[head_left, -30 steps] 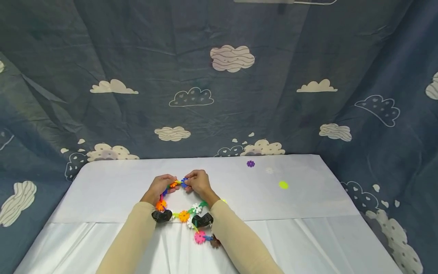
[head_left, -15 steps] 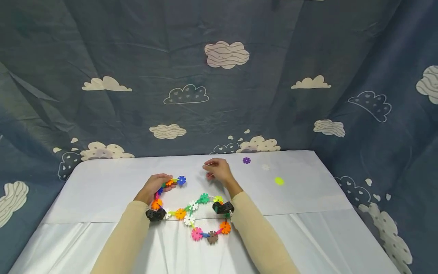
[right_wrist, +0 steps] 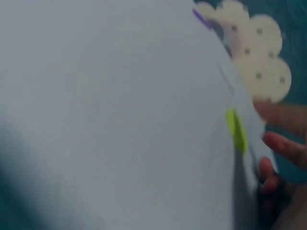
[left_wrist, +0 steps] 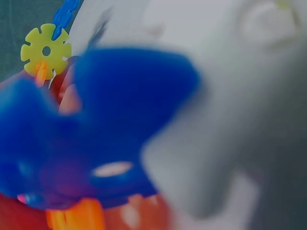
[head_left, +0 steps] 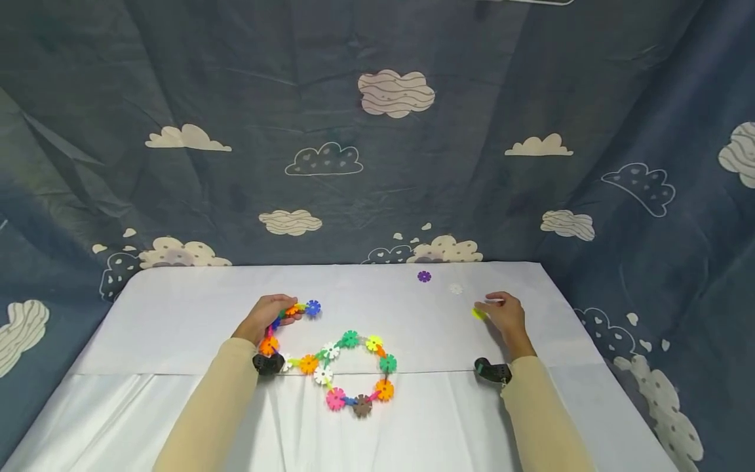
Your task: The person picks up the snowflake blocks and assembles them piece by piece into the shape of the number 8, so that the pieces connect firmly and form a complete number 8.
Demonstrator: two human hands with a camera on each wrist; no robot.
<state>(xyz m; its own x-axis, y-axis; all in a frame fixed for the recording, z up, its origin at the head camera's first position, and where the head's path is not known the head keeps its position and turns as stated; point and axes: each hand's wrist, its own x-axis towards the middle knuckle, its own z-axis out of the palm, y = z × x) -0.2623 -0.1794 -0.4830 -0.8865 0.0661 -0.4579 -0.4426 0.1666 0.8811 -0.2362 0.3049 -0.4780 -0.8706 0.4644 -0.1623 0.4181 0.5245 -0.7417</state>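
Note:
My left hand (head_left: 267, 316) holds the upper end of a chain of colourful notched flower-shaped discs linked edge to edge. A blue disc (head_left: 313, 308) sticks out past its fingertips. In the left wrist view a blurred blue piece (left_wrist: 139, 91) fills the middle, with a yellow disc (left_wrist: 34, 50) of the chain beyond it. The chain runs down past the left wrist to a closed ring, where a brown disc (head_left: 362, 406) lies lowest. My right hand (head_left: 506, 319) is over a loose yellow disc (right_wrist: 235, 127), fingers spread apart and close to it in the right wrist view.
A loose purple disc (head_left: 424, 276) and a white disc (head_left: 455, 288) lie toward the back of the white-covered table (head_left: 194, 308). Behind it hangs a dark curtain (head_left: 330, 203) with a cloud print. Each wrist wears a black camera (head_left: 493, 371).
The right hand has left the chain's blue disc and swung right across the table to the loose yellow disc. The left hand stays nearly in place, still holding the chain.

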